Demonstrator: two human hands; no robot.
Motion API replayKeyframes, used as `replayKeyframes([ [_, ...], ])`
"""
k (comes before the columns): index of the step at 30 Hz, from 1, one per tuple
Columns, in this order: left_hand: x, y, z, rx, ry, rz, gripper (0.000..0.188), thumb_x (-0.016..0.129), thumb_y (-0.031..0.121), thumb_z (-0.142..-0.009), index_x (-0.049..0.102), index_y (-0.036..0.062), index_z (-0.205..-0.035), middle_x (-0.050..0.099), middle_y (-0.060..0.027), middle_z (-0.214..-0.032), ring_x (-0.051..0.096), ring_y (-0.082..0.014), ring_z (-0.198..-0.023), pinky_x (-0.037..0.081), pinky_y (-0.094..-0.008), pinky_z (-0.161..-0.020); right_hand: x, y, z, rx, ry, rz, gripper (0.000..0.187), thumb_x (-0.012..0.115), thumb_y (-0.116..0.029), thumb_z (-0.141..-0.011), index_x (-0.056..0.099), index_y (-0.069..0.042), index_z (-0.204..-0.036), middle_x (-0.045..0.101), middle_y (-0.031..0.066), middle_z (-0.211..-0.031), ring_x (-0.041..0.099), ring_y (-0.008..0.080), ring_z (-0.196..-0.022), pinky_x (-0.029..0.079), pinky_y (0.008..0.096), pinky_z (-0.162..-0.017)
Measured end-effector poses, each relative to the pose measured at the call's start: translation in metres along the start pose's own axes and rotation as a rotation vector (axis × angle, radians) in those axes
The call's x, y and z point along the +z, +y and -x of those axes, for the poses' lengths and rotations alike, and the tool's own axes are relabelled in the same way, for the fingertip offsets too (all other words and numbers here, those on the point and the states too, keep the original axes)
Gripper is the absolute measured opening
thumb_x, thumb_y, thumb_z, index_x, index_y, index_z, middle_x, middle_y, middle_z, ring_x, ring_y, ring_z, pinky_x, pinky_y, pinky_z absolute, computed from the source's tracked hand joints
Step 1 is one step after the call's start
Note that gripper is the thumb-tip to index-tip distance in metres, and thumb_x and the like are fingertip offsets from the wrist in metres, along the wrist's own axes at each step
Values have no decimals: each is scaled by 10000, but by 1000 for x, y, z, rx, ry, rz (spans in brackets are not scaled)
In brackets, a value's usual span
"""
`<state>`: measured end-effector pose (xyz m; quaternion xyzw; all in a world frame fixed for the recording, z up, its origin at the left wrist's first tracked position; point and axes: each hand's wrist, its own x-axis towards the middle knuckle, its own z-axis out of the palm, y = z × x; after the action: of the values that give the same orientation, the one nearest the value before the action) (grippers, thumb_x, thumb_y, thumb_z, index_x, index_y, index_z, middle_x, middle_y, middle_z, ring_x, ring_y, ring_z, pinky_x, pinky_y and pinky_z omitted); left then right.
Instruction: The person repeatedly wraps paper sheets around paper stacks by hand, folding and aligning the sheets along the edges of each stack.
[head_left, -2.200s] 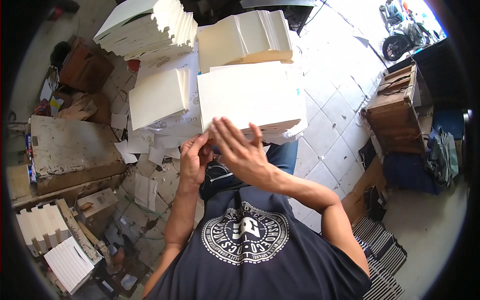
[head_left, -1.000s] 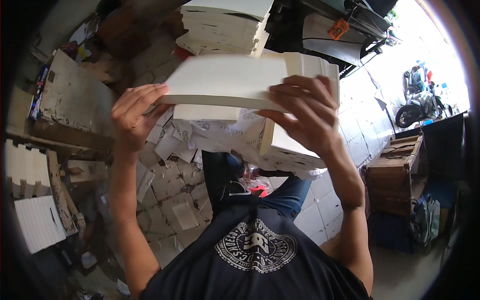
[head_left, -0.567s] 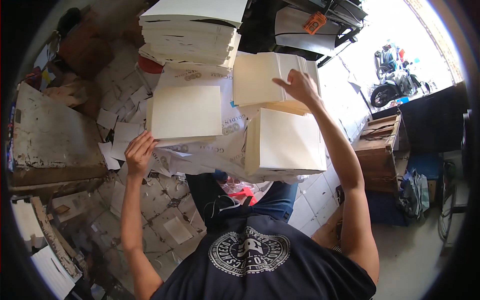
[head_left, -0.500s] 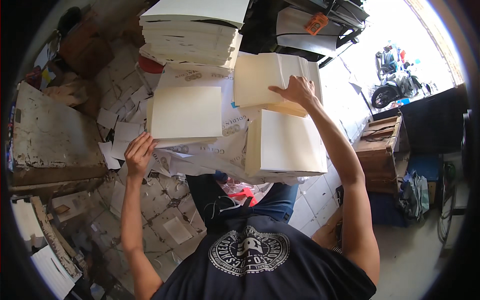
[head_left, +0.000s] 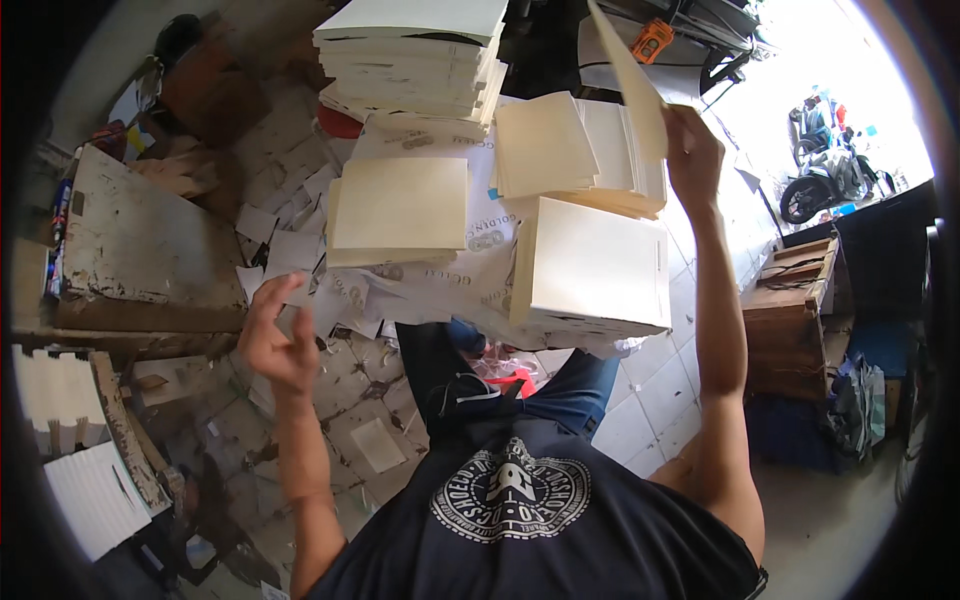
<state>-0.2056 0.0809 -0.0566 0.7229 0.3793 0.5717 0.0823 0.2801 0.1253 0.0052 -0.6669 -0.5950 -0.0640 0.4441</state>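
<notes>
To avoid creasing the thin, flat cream paper piece [head_left: 632,85] raised near the far-right cream paper stack [head_left: 545,148], the right hand [head_left: 694,155], fingers closed on its edge, should pinch lightly (left hand [head_left: 282,340] loosely spread, empty).

Four rectangular cream paper stacks [head_left: 397,203] crowded the printed white sheet [head_left: 484,266]; two bare hands [head_left: 281,338] flanked it, one thin cream paper section [head_left: 635,88] up on its right!
</notes>
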Motion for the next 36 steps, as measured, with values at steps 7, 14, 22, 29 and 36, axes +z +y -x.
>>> replayKeyframes([
  [7, 52, 186, -20, 769, -416, 221, 424, 774, 386, -847, 625, 321, -1239, 643, 98, -1256, 557, -192, -1217, 323, -474, -1171, -131, -138, 122, -655, -433, -97, 169, 777, -90, -704, 647, -78, -812, 629, 28, -773, 650, 174, -779, 476, 331, -673],
  [14, 149, 155, 83, 178, -735, 333, 344, 750, 194, -845, 666, 117, -1170, 651, -30, -890, 629, -182, -816, 411, -340, -724, -119, -80, 253, 275, -497, -451, 30, 713, -26, -868, 690, -9, -878, 647, 89, -702, 649, 173, -634, 506, 298, -620],
  [22, 166, 181, 111, -86, -462, 251, 268, 717, 11, -846, 704, 35, -1112, 694, -127, -990, 693, -282, -831, 547, -358, -743, -64, -79, 287, 423, -322, -537, 120, 633, 13, -920, 646, 13, -1039, 658, 150, -810, 671, 195, -659, 508, 303, -624],
  [29, 163, 185, 114, -52, -498, 259, 261, 762, 116, -855, 714, 26, -1096, 689, -117, -965, 656, -263, -762, 539, -348, -683, -69, -74, 290, 413, -331, -567, 108, 664, -3, -878, 639, 7, -982, 634, 153, -757, 620, 201, -595, 487, 309, -589],
  [36, 155, 187, 129, -159, -464, 438, 265, 806, 152, -819, 722, 66, -1054, 687, -68, -891, 668, -240, -772, 514, -346, -676, -80, -74, 294, 450, -446, -615, 80, 717, -36, -848, 667, 1, -898, 659, 111, -812, 624, 205, -715, 483, 308, -640],
])
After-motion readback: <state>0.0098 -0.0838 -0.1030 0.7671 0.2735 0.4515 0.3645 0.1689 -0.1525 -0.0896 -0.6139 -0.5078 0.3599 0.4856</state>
